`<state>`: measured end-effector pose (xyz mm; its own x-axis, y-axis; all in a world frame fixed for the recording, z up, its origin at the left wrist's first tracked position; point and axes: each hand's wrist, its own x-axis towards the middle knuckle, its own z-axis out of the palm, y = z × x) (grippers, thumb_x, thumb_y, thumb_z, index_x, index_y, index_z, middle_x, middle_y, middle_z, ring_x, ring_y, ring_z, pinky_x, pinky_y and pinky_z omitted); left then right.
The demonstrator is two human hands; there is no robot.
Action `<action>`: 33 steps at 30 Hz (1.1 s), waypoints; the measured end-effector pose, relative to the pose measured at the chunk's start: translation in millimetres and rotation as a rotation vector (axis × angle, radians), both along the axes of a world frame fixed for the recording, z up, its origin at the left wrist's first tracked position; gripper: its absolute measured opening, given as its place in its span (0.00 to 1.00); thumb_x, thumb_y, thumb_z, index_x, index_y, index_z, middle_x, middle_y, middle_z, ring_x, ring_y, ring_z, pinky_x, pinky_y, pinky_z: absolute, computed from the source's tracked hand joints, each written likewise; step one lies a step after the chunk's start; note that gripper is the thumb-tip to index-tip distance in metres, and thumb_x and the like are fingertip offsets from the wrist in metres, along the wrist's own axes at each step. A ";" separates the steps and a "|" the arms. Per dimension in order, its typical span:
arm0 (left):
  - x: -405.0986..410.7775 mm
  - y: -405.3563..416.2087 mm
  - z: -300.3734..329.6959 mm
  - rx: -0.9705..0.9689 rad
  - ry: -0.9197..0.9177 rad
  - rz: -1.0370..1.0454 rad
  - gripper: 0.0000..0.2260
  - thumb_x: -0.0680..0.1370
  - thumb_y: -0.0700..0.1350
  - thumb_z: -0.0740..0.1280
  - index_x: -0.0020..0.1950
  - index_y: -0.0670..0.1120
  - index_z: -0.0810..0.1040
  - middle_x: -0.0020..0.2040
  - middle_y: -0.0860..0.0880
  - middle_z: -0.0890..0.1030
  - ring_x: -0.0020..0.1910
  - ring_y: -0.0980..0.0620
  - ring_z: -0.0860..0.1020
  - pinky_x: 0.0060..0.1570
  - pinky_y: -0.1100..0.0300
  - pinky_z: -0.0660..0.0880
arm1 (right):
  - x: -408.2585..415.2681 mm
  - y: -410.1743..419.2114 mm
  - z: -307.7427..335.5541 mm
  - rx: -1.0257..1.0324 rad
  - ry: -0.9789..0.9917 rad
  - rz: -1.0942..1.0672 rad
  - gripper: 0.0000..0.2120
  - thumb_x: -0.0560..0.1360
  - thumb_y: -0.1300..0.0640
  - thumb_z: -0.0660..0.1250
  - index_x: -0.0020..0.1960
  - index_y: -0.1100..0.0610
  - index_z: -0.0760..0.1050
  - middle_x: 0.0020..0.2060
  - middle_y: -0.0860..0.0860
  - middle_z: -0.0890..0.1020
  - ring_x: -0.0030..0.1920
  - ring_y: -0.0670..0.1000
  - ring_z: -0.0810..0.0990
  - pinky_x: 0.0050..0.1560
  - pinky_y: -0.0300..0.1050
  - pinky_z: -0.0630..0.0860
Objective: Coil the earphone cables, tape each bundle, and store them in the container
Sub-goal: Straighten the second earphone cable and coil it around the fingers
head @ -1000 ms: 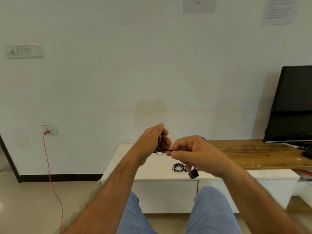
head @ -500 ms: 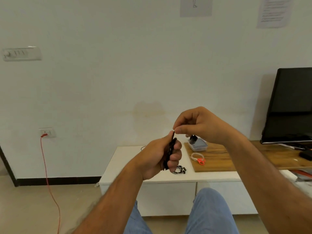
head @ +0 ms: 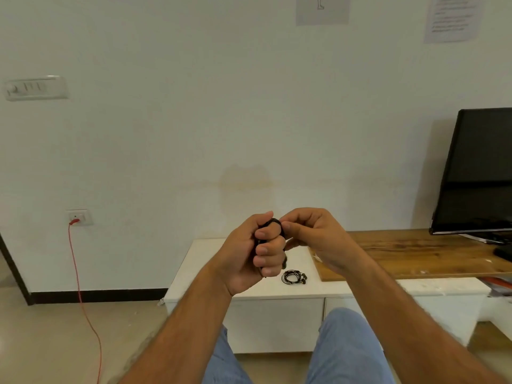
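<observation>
My left hand is curled round a black earphone cable that is looped over its fingers, held up in front of the white cabinet. My right hand sits close to its right and pinches the cable at the top of the loops. A second black earphone, coiled into a small bundle, lies on the white cabinet top just below my hands. The container, scissors and tape are hidden behind my right hand.
A wooden board lies on the cabinet to the right, with a dark monitor standing at its far end. A red cord hangs from a wall socket at the left. My knees in blue trousers are at the bottom.
My right hand has come down from above the left hand to its top edge, bringing the cable round another turn. The container and scissors, visible half a second ago, are now covered.
</observation>
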<state>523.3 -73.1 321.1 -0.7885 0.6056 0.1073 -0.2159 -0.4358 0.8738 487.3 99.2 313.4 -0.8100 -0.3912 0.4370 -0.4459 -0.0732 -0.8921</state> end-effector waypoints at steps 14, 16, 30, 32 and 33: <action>-31.6 -23.9 -37.4 0.109 -0.139 0.079 0.21 0.77 0.49 0.55 0.23 0.50 0.65 0.18 0.53 0.64 0.15 0.58 0.61 0.16 0.67 0.58 | -4.2 -31.8 -58.8 -0.206 -0.224 0.072 0.07 0.73 0.61 0.70 0.50 0.60 0.84 0.42 0.61 0.84 0.42 0.60 0.83 0.41 0.53 0.81; -39.2 -26.9 -49.4 0.117 -0.177 0.094 0.21 0.77 0.49 0.55 0.23 0.50 0.65 0.18 0.54 0.64 0.15 0.59 0.62 0.16 0.68 0.58 | -9.7 -40.3 -68.9 -0.231 -0.268 0.040 0.05 0.70 0.62 0.71 0.46 0.59 0.84 0.38 0.59 0.83 0.37 0.58 0.81 0.37 0.51 0.80; -104.7 -54.7 -121.1 0.054 -0.346 0.171 0.22 0.78 0.51 0.55 0.24 0.49 0.67 0.21 0.52 0.66 0.18 0.57 0.64 0.20 0.64 0.64 | -63.2 -79.3 -143.6 -0.401 -0.514 -0.116 0.10 0.73 0.72 0.68 0.42 0.58 0.81 0.32 0.51 0.82 0.33 0.48 0.78 0.34 0.42 0.76; -111.4 -59.6 -130.4 0.024 -0.360 0.196 0.21 0.78 0.51 0.56 0.24 0.49 0.67 0.21 0.52 0.65 0.18 0.57 0.63 0.19 0.64 0.63 | -68.7 -83.1 -152.7 -0.384 -0.513 -0.118 0.11 0.73 0.72 0.68 0.41 0.58 0.81 0.31 0.50 0.82 0.32 0.48 0.78 0.33 0.41 0.75; -114.8 -61.6 -135.4 0.020 -0.375 0.199 0.21 0.78 0.50 0.56 0.24 0.49 0.66 0.21 0.52 0.64 0.17 0.57 0.62 0.19 0.65 0.61 | -72.1 -84.1 -158.5 -0.380 -0.530 -0.118 0.11 0.73 0.73 0.68 0.41 0.57 0.81 0.31 0.50 0.81 0.32 0.48 0.77 0.33 0.41 0.75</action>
<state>408.5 -134.7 185.7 -0.8763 0.4388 -0.1989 -0.4272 -0.5171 0.7417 415.2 15.0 155.0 -0.9812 -0.1841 0.0582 0.0216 -0.4041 -0.9145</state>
